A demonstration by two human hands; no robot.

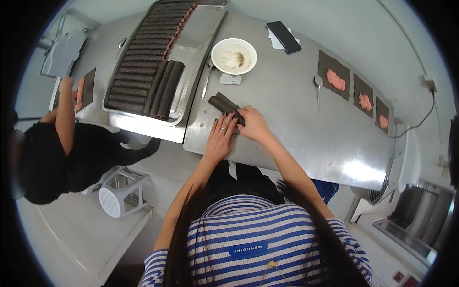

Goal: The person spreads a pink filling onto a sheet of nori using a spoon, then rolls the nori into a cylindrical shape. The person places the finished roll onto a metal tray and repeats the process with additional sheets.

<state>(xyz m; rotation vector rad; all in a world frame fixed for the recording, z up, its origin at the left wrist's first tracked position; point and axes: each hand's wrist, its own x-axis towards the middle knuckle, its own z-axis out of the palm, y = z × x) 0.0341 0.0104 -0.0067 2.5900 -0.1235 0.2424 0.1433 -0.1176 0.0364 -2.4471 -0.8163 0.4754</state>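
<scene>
a steel table is spread across the room, its edges curved by the lens, with pale walls behind. to the left of the white bowl, a large metal tray is set, mostly filled with rows of dark rolls. a co-worker in black is seen farther left of the bowl; the head is blurred, and that person's hands are hard to make out. a grey stool is placed on the floor, below and left of the bowl. well right of the bowl, three dark sheets are laid out with pink paste on them; a phone is kept above and right of it.

just below the bowl, one dark green roll is touched by the fingers of the left hand and the right hand – the roll's near end is covered by them. whether it is clamped cannot be told, as thumbs and undersides are hidden. a spoon is left beside the bowl – its tip reaches up to the rim.
</scene>
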